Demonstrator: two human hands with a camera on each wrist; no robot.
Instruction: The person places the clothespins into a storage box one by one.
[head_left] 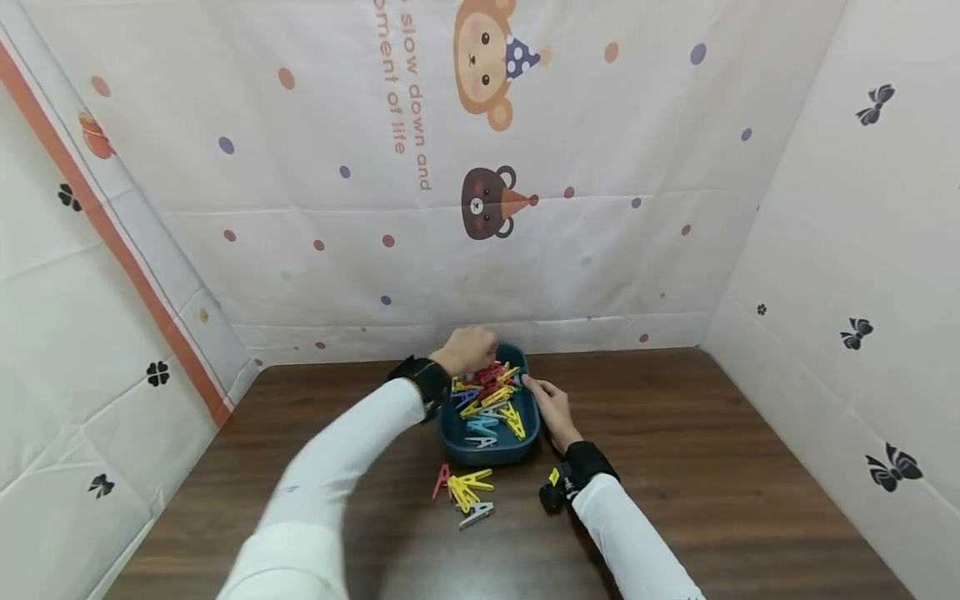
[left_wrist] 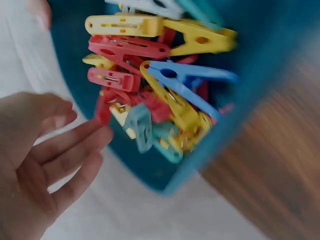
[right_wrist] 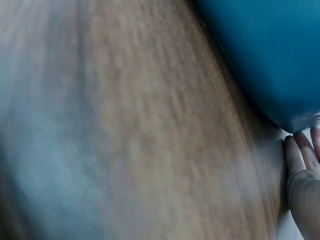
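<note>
Clothespins (head_left: pixel 491 396) heaped every way in blue tray (head_left: pixel 525 446) — left hand (head_left: pixel 468 350) fingers loose above; right hand (head_left: pixel 551 408) fingers straight on rim

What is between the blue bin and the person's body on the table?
In the head view, a small loose pile of clothespins, pink, yellow and white, lies on the wooden table just in front of the blue bin.

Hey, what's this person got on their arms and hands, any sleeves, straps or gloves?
Both arms are in long white sleeves. Each wrist carries a black band: the left one is a wide cuff at the sleeve end, and the right one has a small black camera unit with a yellow mark fixed beside it. The left hand and right hand are bare, with no gloves; rings cannot be made out.
</note>
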